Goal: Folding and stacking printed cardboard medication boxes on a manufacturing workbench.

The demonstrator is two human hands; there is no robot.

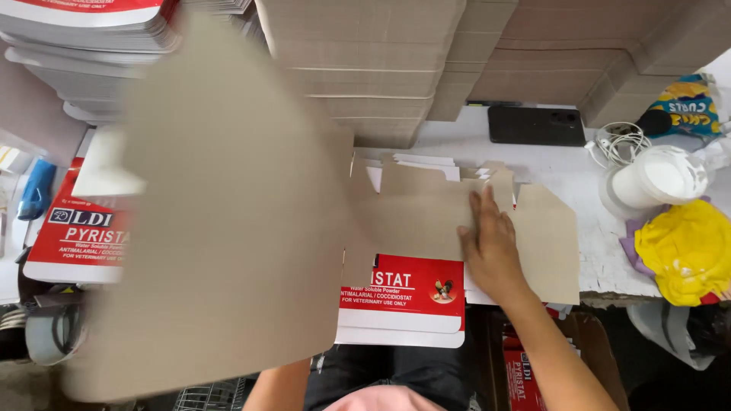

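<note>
Right hand (491, 247) lies flat, fingers spread, palm pressing the unfolded carton blank (426, 221) on the white table (533, 156); keep that pressure w/ fingers near the crease. Left hand's hidden behind the big blurred cardboard sheet (228, 228), so can't tell its grip, prob holding it by an edge. Red printed flap (403, 293) sits just below the palm.

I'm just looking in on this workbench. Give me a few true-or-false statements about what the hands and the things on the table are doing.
1. The right hand lies flat on a brown carton blank. True.
2. A large blurred sheet of cardboard fills the left of the view. True.
3. The black phone is in the right hand. False: it lies on the white table, apart from the hand.
4. The yellow cloth covers the carton blank. False: it sits at the table's right edge.
</note>
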